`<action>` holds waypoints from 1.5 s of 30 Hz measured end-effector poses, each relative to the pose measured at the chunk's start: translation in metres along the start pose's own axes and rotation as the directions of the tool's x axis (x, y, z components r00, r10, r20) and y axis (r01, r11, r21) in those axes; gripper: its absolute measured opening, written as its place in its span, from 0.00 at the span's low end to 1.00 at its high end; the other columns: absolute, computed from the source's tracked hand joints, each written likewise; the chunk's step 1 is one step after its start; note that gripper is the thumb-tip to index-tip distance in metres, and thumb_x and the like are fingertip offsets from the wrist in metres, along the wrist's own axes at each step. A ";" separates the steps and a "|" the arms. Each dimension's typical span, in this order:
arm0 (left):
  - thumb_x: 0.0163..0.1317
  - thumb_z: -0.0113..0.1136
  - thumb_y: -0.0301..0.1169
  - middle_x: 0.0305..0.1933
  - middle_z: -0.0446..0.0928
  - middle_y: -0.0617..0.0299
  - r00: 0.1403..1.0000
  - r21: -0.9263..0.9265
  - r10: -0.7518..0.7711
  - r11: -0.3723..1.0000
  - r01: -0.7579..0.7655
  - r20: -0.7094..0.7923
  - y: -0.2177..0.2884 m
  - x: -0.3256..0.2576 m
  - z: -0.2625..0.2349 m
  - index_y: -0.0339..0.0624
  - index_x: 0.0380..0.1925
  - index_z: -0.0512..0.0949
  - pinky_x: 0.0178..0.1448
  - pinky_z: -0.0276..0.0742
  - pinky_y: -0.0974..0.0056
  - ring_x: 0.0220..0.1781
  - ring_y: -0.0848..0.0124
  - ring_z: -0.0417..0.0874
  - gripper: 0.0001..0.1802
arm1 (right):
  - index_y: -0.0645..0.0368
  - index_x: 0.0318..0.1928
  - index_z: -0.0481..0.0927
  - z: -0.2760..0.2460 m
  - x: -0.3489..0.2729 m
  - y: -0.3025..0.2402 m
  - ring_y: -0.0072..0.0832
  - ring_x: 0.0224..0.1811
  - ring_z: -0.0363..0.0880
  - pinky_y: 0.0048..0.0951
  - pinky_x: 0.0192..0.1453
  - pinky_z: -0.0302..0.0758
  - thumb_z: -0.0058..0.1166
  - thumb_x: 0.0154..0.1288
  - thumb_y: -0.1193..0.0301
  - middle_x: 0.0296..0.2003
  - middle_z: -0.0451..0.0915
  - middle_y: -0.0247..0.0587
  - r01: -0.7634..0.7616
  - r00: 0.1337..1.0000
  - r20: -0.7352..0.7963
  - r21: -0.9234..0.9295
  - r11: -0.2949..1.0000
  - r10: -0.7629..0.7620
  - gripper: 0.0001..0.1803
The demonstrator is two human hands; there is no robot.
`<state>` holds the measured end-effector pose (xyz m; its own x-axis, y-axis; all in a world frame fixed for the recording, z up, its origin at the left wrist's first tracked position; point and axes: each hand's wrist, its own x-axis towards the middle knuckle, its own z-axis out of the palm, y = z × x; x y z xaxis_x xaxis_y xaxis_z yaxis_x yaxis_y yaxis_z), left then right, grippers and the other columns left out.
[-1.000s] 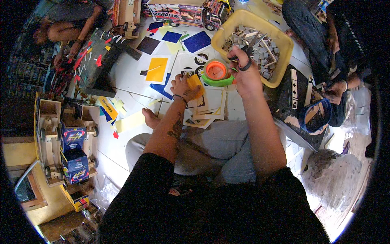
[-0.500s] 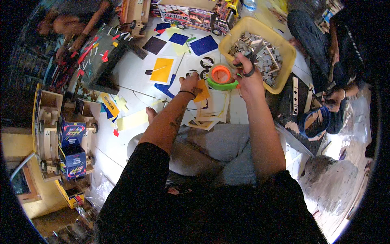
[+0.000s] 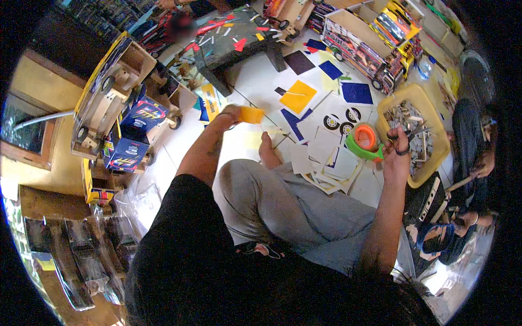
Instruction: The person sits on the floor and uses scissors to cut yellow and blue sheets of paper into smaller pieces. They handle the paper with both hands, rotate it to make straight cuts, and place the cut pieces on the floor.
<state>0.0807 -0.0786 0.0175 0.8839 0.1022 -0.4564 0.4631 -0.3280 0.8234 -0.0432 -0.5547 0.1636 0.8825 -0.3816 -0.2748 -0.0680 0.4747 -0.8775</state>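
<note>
Left hand [image 3: 231, 115] out to the side, pinching a small yellow paper piece [image 3: 252, 114] above the white floor [image 3: 239, 146]. Right hand [image 3: 397, 155] closed through the loops of scissors [image 3: 405, 138], beside the green tape dispenser [image 3: 363, 142] and the yellow basket [image 3: 429, 141]. White card cutouts [image 3: 326, 163] lie by the bare foot [image 3: 267, 152].

- We see bright, even daylight on the white floor [image 3: 244, 146], with soft shadows.
- We notice strong fisheye bending and a black rim at the edges.
- We find the outer parts slightly blurred, with glare lower right.
</note>
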 end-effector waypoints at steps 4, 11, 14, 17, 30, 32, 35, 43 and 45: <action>0.52 0.52 0.31 0.23 0.74 0.59 0.894 -0.647 -0.339 0.759 0.075 -0.293 -0.062 -0.044 -0.089 0.41 0.31 0.73 0.18 0.69 0.65 0.18 0.66 0.73 0.08 | 0.49 0.34 0.72 0.006 0.002 0.008 0.16 0.30 0.62 0.20 0.35 0.59 0.56 0.51 0.54 0.31 0.69 0.23 0.004 1.000 0.028 0.031 0.999 -0.005 0.15; 0.55 0.50 0.44 0.25 0.69 0.53 0.816 -0.910 -0.530 0.414 0.013 -0.230 -0.046 -0.059 -0.095 0.44 0.42 0.68 0.22 0.70 0.60 0.21 0.64 0.69 0.19 | 0.50 0.32 0.72 0.006 0.001 0.024 0.15 0.26 0.63 0.19 0.30 0.59 0.55 0.52 0.57 0.28 0.70 0.25 0.028 0.994 0.110 -0.071 0.997 -0.020 0.13; 0.52 0.53 0.43 0.25 0.66 0.59 0.844 -0.496 -0.413 0.842 0.211 -0.342 -0.081 -0.068 -0.086 0.50 0.45 0.67 0.20 0.67 0.65 0.19 0.70 0.65 0.20 | 0.50 0.32 0.72 0.005 0.001 0.026 0.15 0.25 0.63 0.18 0.29 0.60 0.54 0.53 0.57 0.27 0.70 0.25 0.066 0.994 0.097 -0.080 0.995 -0.058 0.13; 0.54 0.50 0.41 0.31 0.68 0.56 0.939 0.169 -0.048 0.979 0.112 -0.340 -0.131 -0.070 -0.068 0.45 0.48 0.66 0.32 0.66 0.64 0.30 0.67 0.66 0.22 | 0.51 0.31 0.72 0.004 -0.002 0.024 0.14 0.24 0.64 0.18 0.29 0.61 0.54 0.53 0.57 0.27 0.70 0.25 0.054 0.993 0.109 -0.083 0.995 -0.045 0.13; 0.57 0.52 0.34 0.48 0.71 0.49 0.954 0.222 0.058 0.975 0.009 -0.294 -0.160 -0.233 -0.001 0.36 0.52 0.61 0.52 0.68 0.61 0.51 0.62 0.71 0.24 | 0.51 0.22 0.71 0.012 -0.012 0.021 0.13 0.15 0.63 0.17 0.19 0.56 0.54 0.53 0.59 0.15 0.68 0.24 0.162 0.983 0.105 -0.106 0.981 -0.151 0.12; 0.57 0.52 0.34 0.47 0.71 0.49 0.967 0.240 0.070 0.971 -0.009 -0.245 -0.144 -0.232 0.012 0.37 0.52 0.62 0.52 0.68 0.61 0.51 0.62 0.71 0.24 | 0.51 0.21 0.69 0.012 -0.014 0.018 0.14 0.14 0.62 0.18 0.18 0.55 0.54 0.52 0.58 0.14 0.66 0.25 0.115 0.990 0.097 -0.128 0.985 -0.103 0.14; 0.57 0.52 0.35 0.47 0.71 0.49 0.983 0.282 0.125 0.956 -0.083 -0.132 -0.112 -0.222 0.033 0.37 0.51 0.62 0.52 0.69 0.61 0.50 0.62 0.71 0.23 | 0.51 0.20 0.65 0.013 -0.016 0.019 0.15 0.13 0.58 0.20 0.16 0.53 0.54 0.52 0.60 0.12 0.62 0.25 0.114 0.986 0.137 -0.136 0.984 -0.096 0.14; 0.57 0.52 0.35 0.45 0.72 0.50 0.928 0.313 0.286 0.882 -0.352 0.238 -0.012 -0.188 0.095 0.37 0.49 0.63 0.51 0.69 0.60 0.48 0.62 0.72 0.22 | 0.51 0.27 0.69 0.013 -0.025 0.027 0.14 0.15 0.61 0.17 0.17 0.59 0.55 0.51 0.60 0.16 0.64 0.24 -0.026 0.997 0.071 -0.113 0.993 0.034 0.12; 0.57 0.52 0.35 0.44 0.72 0.50 0.904 0.314 0.301 0.864 -0.393 0.304 0.006 -0.183 0.106 0.37 0.49 0.63 0.50 0.69 0.60 0.48 0.62 0.72 0.22 | 0.51 0.27 0.68 0.014 -0.030 0.027 0.14 0.15 0.61 0.17 0.17 0.60 0.55 0.51 0.61 0.18 0.64 0.25 0.010 0.996 0.094 -0.075 0.997 -0.003 0.12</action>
<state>-0.0856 -0.1990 0.0702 0.9182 -0.2919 -0.2677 0.0323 -0.6183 0.7852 -0.0654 -0.5192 0.1541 0.9224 -0.3070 -0.2342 -0.0941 0.4097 -0.9074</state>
